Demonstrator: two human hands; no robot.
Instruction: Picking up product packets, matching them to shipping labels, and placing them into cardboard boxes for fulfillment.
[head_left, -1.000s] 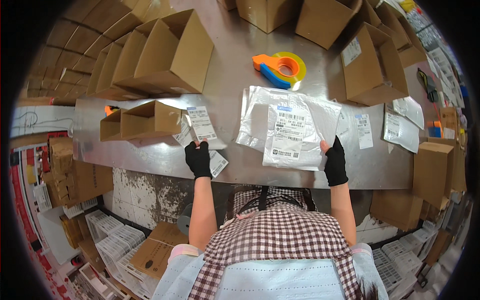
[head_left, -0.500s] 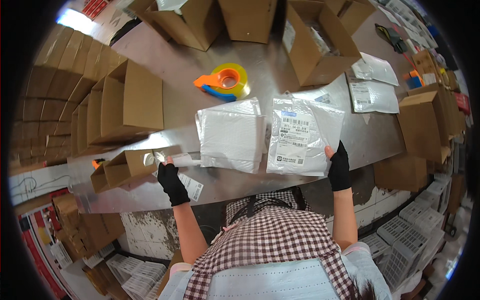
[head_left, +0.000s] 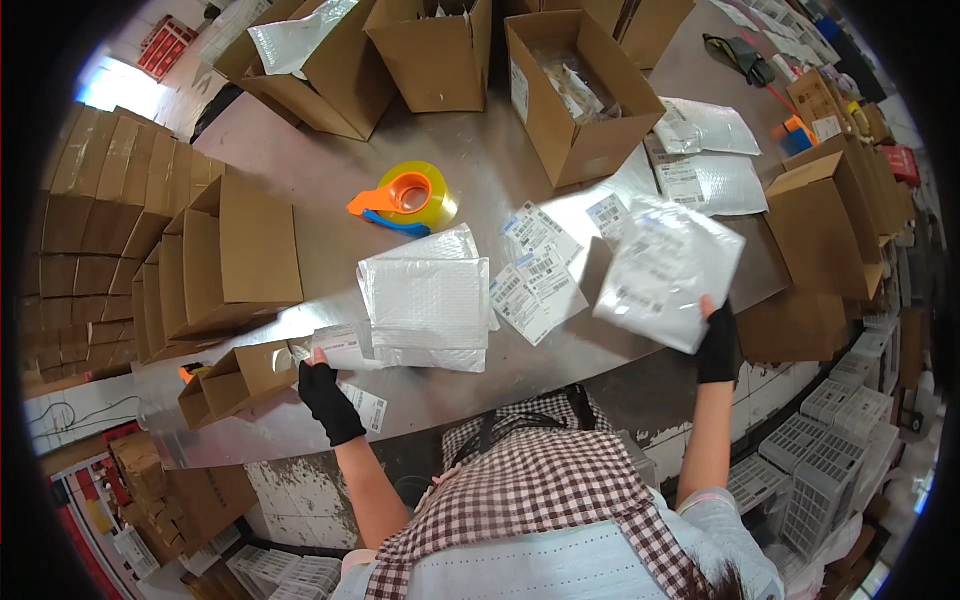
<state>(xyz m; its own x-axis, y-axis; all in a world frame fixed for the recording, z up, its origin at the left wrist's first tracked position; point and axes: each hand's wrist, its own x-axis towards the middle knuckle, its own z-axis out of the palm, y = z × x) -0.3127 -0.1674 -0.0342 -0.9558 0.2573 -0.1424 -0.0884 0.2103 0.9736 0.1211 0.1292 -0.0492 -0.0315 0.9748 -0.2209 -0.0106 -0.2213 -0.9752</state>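
Item, right hand [head_left: 716, 345]: mine, in a black fingerless glove, right of centre, fingers closed on the lower corner of a white mailer [head_left: 668, 272] held tilted above the near edge of the surface [head_left: 330, 190], label side up. Item, left hand [head_left: 328, 395]: gloved likewise, lower left of centre, fingertips pinching a small label slip [head_left: 338, 342] that lies flat on the surface just beside a stack of mailers [head_left: 428, 305]. Second slip [head_left: 366, 407]: just right of my left wrist, at the surface edge. Label sheets [head_left: 540, 275]: several, fanned between the stack and the held mailer, overlapping. Tape dispenser [head_left: 408, 198]: orange and blue with a yellow roll, above the stack, apart from it. Small box [head_left: 240, 375]: open, on its side, just left of my left hand. Flat cartons [head_left: 215, 260]: standing in a row at left. Open boxes [head_left: 570, 90]: along the top of the frame, one holding clear bags. More mailers [head_left: 705, 155]: upper right, lying flat.
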